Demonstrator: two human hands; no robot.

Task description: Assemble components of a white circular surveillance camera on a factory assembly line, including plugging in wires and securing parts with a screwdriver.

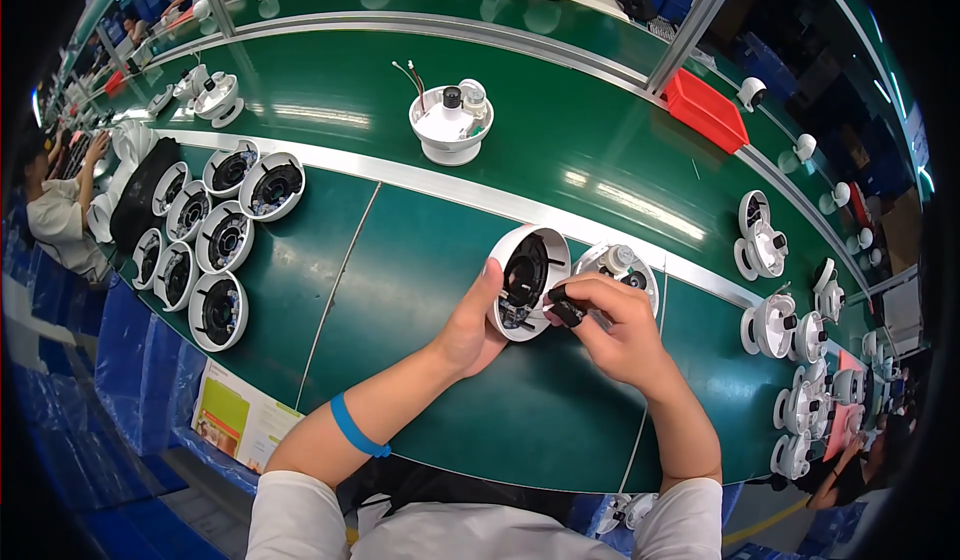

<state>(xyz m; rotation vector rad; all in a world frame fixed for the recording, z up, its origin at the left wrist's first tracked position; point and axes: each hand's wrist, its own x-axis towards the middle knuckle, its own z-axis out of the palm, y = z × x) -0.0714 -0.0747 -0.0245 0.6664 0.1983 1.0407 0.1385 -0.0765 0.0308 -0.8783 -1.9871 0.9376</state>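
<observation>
So the left hand has its fingers wrapped around a round white housing, tipped on its side just above the green counter, open face toward the right hand. That one's fingers are pinched on a small black part right at the housing's rim. Another white unit sits just behind, and a batch of matching housings sits off to the left.

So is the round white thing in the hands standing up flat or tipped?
Tipped. The white round housing is held on edge by the left hand, its open dark inside facing the right hand.
</observation>
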